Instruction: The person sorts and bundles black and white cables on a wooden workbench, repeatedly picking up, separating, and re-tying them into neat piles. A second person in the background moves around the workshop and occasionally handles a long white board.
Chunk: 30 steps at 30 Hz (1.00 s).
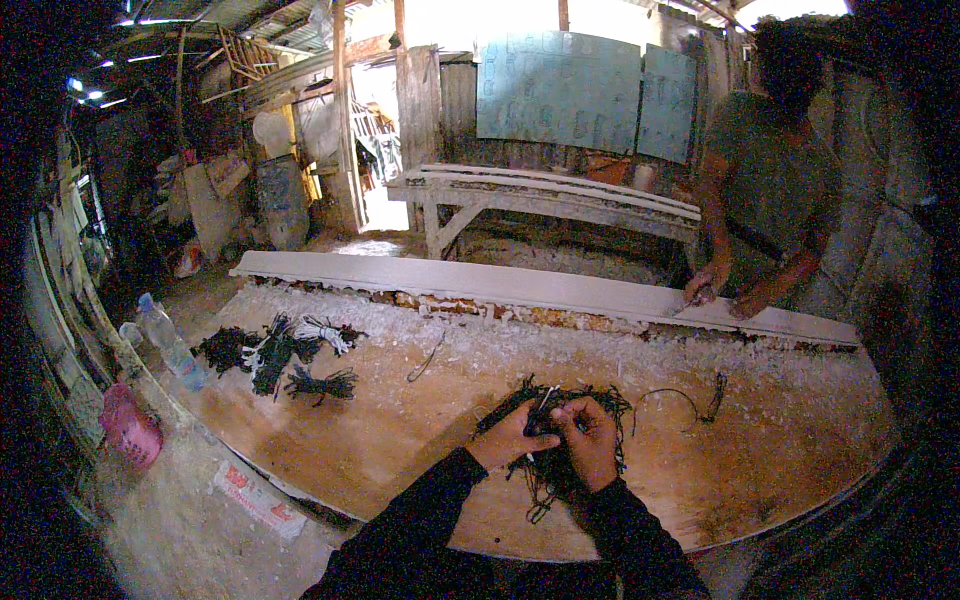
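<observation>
Wooden table (pixel 400 440) — both hands (pixel 512 437) (pixel 592 440) pinch tangled cords (pixel 560 470).

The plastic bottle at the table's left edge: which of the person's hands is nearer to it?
Left. The left hand lies right of the plastic bottle, on the tangle of dark wires; the right hand is farther right.

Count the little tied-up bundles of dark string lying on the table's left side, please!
4, I think: a dark tied bundle farthest left, a long dark one beside it, a whitish-tipped one behind, and a small one nearest. They overlap, so some may be hidden.
</observation>
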Available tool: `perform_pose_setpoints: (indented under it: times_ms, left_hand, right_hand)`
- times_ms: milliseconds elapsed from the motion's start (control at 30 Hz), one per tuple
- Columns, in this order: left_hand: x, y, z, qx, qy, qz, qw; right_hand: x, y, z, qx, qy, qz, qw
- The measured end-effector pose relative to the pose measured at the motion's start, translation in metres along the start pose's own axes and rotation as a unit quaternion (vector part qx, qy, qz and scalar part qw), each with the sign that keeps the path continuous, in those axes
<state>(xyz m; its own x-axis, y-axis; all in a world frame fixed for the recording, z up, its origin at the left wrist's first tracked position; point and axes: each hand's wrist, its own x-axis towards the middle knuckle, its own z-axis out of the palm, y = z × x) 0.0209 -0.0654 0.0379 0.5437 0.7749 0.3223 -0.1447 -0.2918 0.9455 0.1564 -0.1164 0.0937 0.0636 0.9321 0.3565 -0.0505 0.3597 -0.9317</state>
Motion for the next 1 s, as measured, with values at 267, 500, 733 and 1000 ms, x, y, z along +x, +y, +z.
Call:
perform_pose_setpoints:
  times_ms: [267, 500, 733, 1000]
  left_hand:
    - [0.000, -0.005, -0.005, 0.042, -0.007, 0.007, 0.999]
    - [-0.001, 0.010, 0.001, 0.001, 0.052, -0.055, 0.997]
    - [0.001, -0.001, -0.018, -0.133, 0.170, -0.052, 0.975]
    - [0.001, -0.012, -0.049, -0.339, 0.317, -0.036, 0.885]
  right_hand:
    - [0.000, 0.014, -0.005, -0.060, -0.012, -0.012, 0.998]
    - [0.000, 0.004, -0.004, -0.047, -0.036, 0.013, 0.998]
    - [0.007, 0.014, -0.010, -0.072, 0.010, -0.033, 0.997]
    - [0.011, 0.025, -0.026, -0.468, -0.152, -0.131, 0.860]
